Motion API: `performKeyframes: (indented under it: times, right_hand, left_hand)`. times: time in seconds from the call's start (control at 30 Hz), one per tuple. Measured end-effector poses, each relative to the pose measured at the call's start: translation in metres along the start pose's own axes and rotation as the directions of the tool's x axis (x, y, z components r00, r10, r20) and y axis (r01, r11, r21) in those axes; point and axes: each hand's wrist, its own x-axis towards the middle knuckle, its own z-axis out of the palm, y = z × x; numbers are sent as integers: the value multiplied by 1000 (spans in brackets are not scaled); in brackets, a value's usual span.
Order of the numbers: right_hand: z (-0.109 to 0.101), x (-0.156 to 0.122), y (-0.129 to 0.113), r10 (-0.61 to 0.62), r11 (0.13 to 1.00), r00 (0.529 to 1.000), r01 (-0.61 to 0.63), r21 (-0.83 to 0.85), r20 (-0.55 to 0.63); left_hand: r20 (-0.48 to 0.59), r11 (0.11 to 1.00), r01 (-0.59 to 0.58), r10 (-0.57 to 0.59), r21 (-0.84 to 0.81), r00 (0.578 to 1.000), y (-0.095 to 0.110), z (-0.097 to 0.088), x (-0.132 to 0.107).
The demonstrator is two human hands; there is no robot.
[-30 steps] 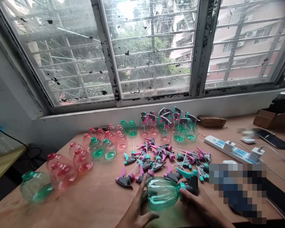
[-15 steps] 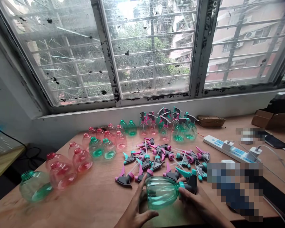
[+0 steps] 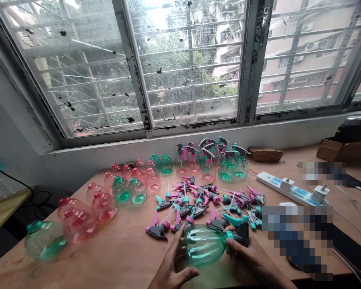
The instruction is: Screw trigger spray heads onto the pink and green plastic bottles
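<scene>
A clear green spray bottle [image 3: 205, 245] lies sideways above the table's front edge, its base to the left. My left hand [image 3: 172, 263] cups the base, with thumb on the near side and fingers on the far side. At the other end, my right hand [image 3: 243, 253] is closed around the teal collar of the grey-and-teal trigger sprayer head [image 3: 242, 232] on the bottle's neck. The right fingers are partly hidden. Just beyond the bottle lie several loose sprayer heads [image 3: 183, 206], grey with pink or teal parts, some with thin dip tubes showing.
Open-necked red bottles [image 3: 104, 206] and green bottles [image 3: 45, 241] stand at the left. Bottles fitted with sprayer heads [image 3: 225, 170] stand by the window wall. At right are a white power strip [image 3: 289, 188] with cables, a cardboard box [image 3: 344, 148] and a blurred patch.
The view has shifted very slightly. Both hands and the green spray bottle hold nearly the same position; the left thumb has moved a little.
</scene>
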Motion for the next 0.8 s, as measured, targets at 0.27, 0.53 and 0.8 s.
performKeyframes:
  times: [0.27, 0.53, 0.8]
  right_hand:
    - [-2, 1, 3, -15, 999, 999, 14, 38, 36]
    - [-1, 0, 3, -6, 999, 1000, 5, 45, 8]
    - [-1, 1, 4, -1, 999, 1000, 1, 53, 2]
  left_hand:
    - [94, 998, -53, 50, 35, 994, 3, 3, -3]
    - [42, 993, 28, -33, 118, 999, 7, 2, 1]
    - [57, 986, 14, -24, 163, 998, 0, 0, 2]
